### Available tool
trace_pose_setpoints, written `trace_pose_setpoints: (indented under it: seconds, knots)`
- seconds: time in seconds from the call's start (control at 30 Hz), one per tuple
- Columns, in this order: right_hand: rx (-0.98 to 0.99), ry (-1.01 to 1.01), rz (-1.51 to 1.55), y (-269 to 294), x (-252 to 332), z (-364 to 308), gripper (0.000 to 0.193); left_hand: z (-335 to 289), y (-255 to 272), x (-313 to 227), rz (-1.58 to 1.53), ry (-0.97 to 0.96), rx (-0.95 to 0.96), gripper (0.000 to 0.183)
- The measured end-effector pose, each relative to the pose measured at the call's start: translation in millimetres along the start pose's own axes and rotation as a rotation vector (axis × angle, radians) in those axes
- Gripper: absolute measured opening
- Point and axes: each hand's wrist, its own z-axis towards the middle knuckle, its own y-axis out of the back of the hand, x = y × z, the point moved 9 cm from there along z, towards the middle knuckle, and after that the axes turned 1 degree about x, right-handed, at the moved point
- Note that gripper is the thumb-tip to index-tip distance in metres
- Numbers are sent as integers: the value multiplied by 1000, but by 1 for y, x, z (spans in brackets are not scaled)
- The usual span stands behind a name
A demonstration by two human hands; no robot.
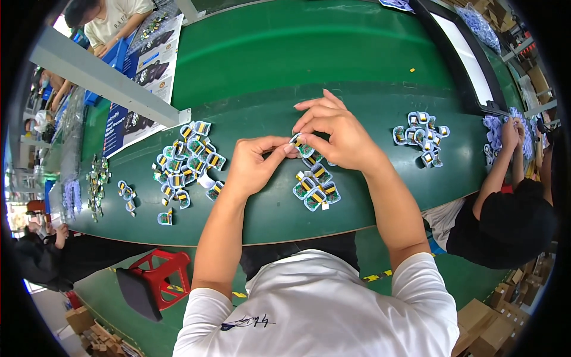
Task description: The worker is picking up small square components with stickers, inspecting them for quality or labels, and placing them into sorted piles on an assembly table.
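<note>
a wide green worktable [333,53] curves across the view, with a long white light panel [467,56] set along its far right side and a grey metal bar [101,80] crossing its left end. printed sheets [151,65] lie beyond the bar. under the table's near edge stands a red stool [156,279] with a dark seat, and cardboard boxes [491,327] sit at lower right. a co-worker in a black shirt [505,223] leans in from the right.

on the table a large heap of small blue-rimmed parts with yellow and black bands [187,160] lies to the left, a smaller cluster [421,137] to the right, and a short row of the same parts [315,187] sits just below the hands.

the left hand [256,165] and the right hand [336,134] meet at the middle of the table, fingertips pinched from both sides on one small banded part [299,144], held just above the short row. both hands grasp it; the right hand's other fingers spread upward.
</note>
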Motion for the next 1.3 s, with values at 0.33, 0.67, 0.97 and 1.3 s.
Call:
trace_pose_setpoints:
  seconds: [0.33,0.67,0.97,1.3]
  knots:
    - [-42,-1,22,-2,1,0,4,0,3,1,44,-7,-68,12]
    - [-193,-34,-62,-5,-4,-2,8,8,6,23,-336,130,-140,19]
    - [-104,288,-271,-11,32,7,17,5,9,29,-312,201,-46,23]
    - [-269,-184,191,17,-32,11,9,12,25,33,-477,159,-148,20]
